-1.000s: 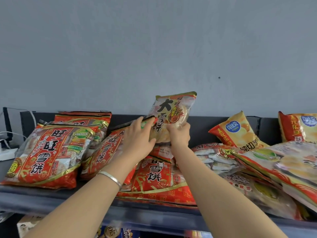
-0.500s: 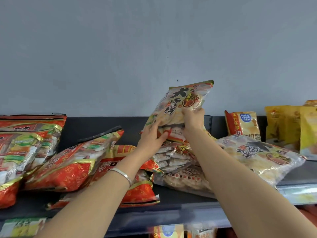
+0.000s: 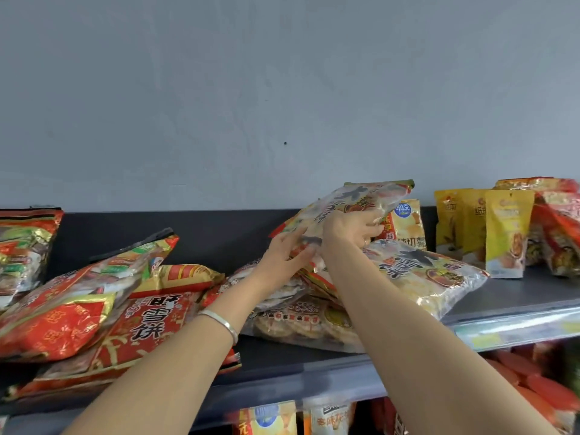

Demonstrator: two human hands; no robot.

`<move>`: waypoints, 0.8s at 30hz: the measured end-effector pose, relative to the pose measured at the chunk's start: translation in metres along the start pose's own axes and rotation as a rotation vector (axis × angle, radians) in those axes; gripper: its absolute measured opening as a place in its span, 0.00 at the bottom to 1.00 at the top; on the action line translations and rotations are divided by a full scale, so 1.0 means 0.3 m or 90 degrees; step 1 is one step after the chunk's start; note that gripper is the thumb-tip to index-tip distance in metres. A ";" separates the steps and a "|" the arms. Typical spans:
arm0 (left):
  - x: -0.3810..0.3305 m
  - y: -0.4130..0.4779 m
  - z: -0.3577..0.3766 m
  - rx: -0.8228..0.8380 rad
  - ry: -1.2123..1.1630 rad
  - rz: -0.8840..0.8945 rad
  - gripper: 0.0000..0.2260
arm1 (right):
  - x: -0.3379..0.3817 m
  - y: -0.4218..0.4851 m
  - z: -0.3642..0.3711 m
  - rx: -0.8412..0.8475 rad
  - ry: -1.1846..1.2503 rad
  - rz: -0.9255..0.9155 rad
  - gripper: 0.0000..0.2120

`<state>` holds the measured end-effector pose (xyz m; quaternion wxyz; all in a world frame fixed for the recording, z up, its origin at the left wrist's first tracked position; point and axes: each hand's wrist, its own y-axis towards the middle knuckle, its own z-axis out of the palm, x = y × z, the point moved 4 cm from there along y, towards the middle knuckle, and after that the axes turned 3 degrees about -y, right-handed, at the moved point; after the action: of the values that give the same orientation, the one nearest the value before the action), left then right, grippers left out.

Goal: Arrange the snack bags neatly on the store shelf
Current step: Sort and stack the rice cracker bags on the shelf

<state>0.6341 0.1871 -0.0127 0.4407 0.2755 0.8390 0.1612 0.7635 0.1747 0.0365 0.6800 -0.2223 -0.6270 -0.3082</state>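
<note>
A pale rice-cracker bag (image 3: pixel 361 199) with black characters is held tilted above the dark top shelf (image 3: pixel 282 356). My right hand (image 3: pixel 348 227) grips its lower middle and my left hand (image 3: pixel 284 255) grips its lower left corner. A similar pale bag (image 3: pixel 430 274) lies flat to the right, under my right forearm. Another clear cracker bag (image 3: pixel 298 321) lies beneath my arms. Red and gold snack bags (image 3: pixel 78 302) are piled loosely at the left, one (image 3: pixel 150 324) lying flat near the shelf's front edge.
Yellow pouches (image 3: pixel 505 230) stand upright at the right, with red bags (image 3: pixel 561 224) leaning beyond them. A yellow chip bag (image 3: pixel 408 224) stands behind the held bag. A grey wall rises behind the shelf. More packets (image 3: pixel 266 419) sit on the lower shelf.
The held bag has travelled right along the shelf and tipped flatter, now over the pale bags. The view has swung right, bringing the yellow pouches into sight.
</note>
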 end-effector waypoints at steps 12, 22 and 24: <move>-0.160 -0.049 0.073 -0.009 0.022 0.029 0.16 | 0.027 0.006 -0.089 0.187 -0.513 -0.222 0.24; -0.163 -0.007 0.107 -0.011 -0.053 0.043 0.09 | 0.009 0.031 -0.072 0.250 -0.787 -0.300 0.21; -0.132 -0.016 0.063 -0.090 -0.030 -0.015 0.13 | 0.017 0.015 -0.065 0.257 -0.797 -0.349 0.19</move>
<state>0.6664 0.1598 -0.0001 0.4808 0.2372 0.8180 0.2083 0.7807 0.1639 0.0396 0.1181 -0.0616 -0.9780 -0.1604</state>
